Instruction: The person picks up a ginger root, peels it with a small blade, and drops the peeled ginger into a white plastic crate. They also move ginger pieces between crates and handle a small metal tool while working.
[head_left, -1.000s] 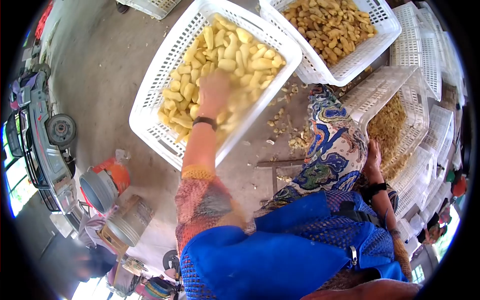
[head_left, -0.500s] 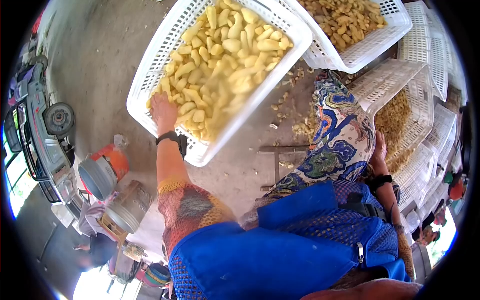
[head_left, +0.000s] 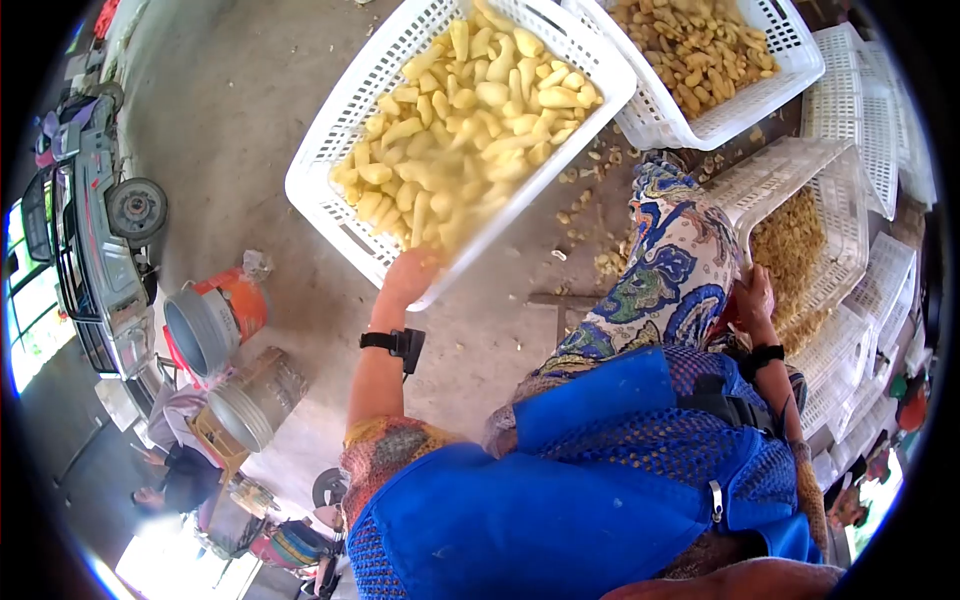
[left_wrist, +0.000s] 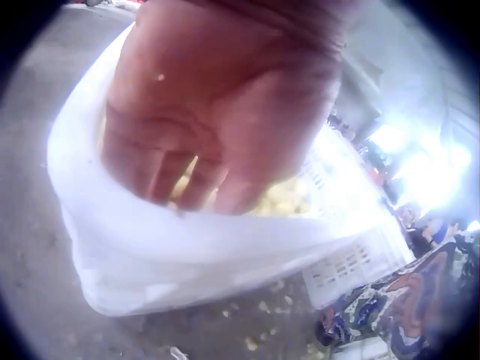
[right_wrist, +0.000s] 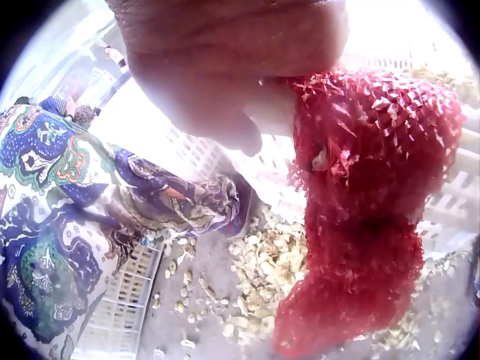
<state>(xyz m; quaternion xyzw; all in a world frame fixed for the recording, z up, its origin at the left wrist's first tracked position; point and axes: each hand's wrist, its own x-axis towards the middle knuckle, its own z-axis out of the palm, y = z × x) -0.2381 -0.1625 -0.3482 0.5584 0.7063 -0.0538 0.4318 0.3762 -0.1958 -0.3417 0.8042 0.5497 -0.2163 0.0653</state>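
A white slotted crate [head_left: 330, 165] holds yellow, smooth-looking ginger pieces [head_left: 430, 150]. My left hand [head_left: 408, 278] reaches over its near corner, fingertips down at the ginger. In the left wrist view the palm faces the camera, and the extended fingers [left_wrist: 199, 180] pass behind the white rim, which hides their tips. My right hand [head_left: 757, 298] is beside the patterned trouser leg. Up close in the right wrist view, the right hand [right_wrist: 225, 67] grips a bunched red mesh net [right_wrist: 375, 165] flecked with pale scraps.
A second crate [head_left: 705, 130] of browner ginger stands at upper right. Below it a tilted crate [head_left: 835, 220] holds shredded tan scraps [head_left: 790, 240]. Chips [right_wrist: 262, 277] litter the floor. Buckets [head_left: 195, 330] and a vehicle [head_left: 100, 230] are on the left; stacked crates [head_left: 850, 90] line the right.
My left hand has gone from the middle of the ginger to the crate's left side, then right to its near corner. A bit of red now shows by my right hand.
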